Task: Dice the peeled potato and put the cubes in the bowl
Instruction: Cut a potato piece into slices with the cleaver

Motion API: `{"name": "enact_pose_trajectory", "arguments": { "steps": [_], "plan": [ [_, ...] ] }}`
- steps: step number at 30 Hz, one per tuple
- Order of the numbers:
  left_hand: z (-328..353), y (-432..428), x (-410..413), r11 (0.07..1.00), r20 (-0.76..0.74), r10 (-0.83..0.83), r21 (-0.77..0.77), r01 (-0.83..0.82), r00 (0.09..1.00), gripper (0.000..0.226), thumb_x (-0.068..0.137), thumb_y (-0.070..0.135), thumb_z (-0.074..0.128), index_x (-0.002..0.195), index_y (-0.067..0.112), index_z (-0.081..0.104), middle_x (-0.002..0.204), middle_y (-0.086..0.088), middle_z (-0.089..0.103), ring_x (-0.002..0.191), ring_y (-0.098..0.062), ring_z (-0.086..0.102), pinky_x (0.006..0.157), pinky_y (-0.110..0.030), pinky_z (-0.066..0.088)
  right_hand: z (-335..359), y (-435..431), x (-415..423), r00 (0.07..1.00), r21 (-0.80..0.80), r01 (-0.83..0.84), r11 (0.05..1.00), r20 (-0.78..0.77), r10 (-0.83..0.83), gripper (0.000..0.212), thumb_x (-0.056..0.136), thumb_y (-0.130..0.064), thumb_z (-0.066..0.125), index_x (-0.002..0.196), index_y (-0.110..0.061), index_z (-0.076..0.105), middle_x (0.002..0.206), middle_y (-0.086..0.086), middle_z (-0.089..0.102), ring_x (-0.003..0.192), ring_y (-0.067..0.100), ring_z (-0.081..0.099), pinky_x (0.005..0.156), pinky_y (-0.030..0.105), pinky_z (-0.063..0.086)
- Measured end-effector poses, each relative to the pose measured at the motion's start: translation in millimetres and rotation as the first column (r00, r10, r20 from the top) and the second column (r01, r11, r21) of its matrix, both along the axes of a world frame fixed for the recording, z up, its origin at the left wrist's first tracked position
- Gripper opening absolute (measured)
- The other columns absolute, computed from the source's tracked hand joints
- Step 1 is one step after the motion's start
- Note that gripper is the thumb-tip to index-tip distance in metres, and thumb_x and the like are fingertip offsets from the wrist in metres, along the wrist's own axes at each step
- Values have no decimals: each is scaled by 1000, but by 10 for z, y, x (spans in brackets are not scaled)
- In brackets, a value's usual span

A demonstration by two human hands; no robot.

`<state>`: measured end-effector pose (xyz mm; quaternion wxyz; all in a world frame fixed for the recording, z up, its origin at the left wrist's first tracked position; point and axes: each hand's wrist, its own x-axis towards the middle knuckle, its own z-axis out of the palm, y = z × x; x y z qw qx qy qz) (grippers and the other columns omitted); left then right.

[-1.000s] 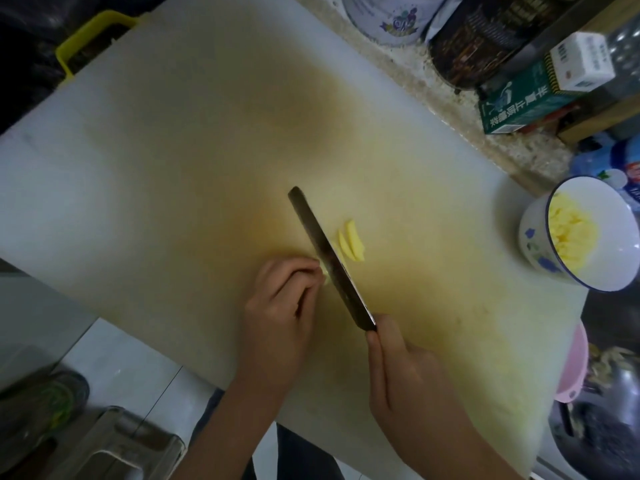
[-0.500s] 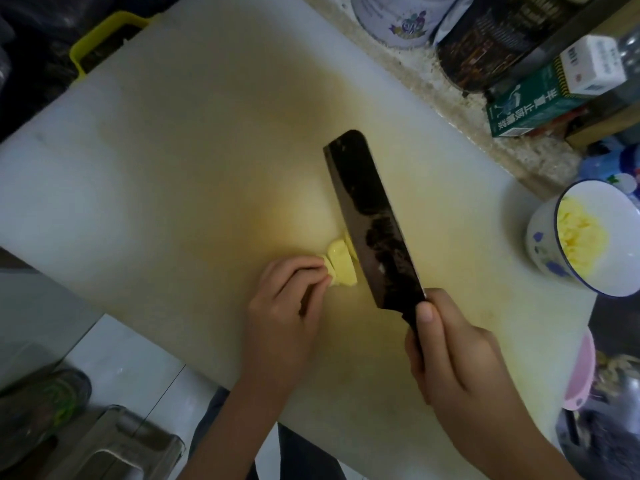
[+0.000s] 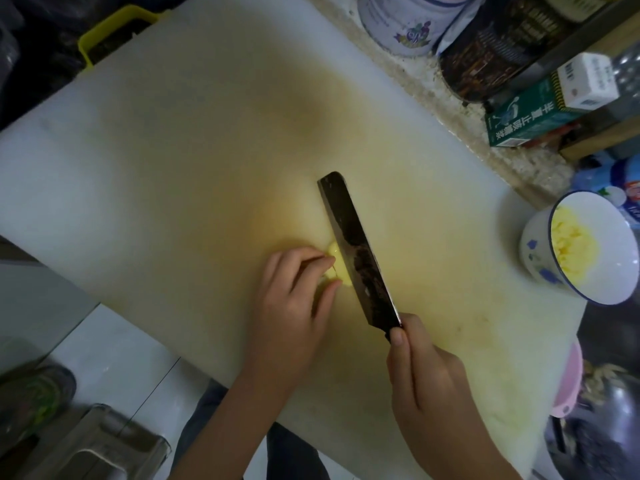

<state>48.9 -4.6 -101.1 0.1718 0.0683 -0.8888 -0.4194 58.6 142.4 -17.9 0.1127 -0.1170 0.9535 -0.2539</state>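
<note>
Pinch of left hand (image 3: pixel 294 306) on potato piece (image 3: pixel 342 273); grip of right hand (image 3: pixel 426 386) on cleaver (image 3: pixel 356 251) alongside

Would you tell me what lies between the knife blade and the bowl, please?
Only bare cutting board separates the knife from the bowl, in the head view.

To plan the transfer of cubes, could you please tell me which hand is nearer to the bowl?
Right. The right hand grips the knife by its handle, down-left of the bowl; the left hand pinches the potato piece on the blade's far side, farther from it.
</note>
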Motion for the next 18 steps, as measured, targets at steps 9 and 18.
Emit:
{"name": "enact_pose_trajectory", "arguments": {
  "steps": [9,18],
  "plan": [
    [1,-11,8,1000,14,-19,-3,19,1000,16,91,13,65,102,2,70,103,-7,62,100,-19,52,86,-24,43,-8,-271,120,998,214,50,976,-51,-40,26,99,-36,23,94,-19,42,46,-4,37,32,26,42,32,26,20],
    [-1,-27,11,1000,19,-28,4,28,999,17,90,12,67,104,4,70,103,-7,62,100,-20,54,86,-26,45,-55,-283,-168,988,1,95,995,121,-95,30,101,-42,22,89,-24,44,46,-5,36,35,16,35,36,34,25]
  ]
}}
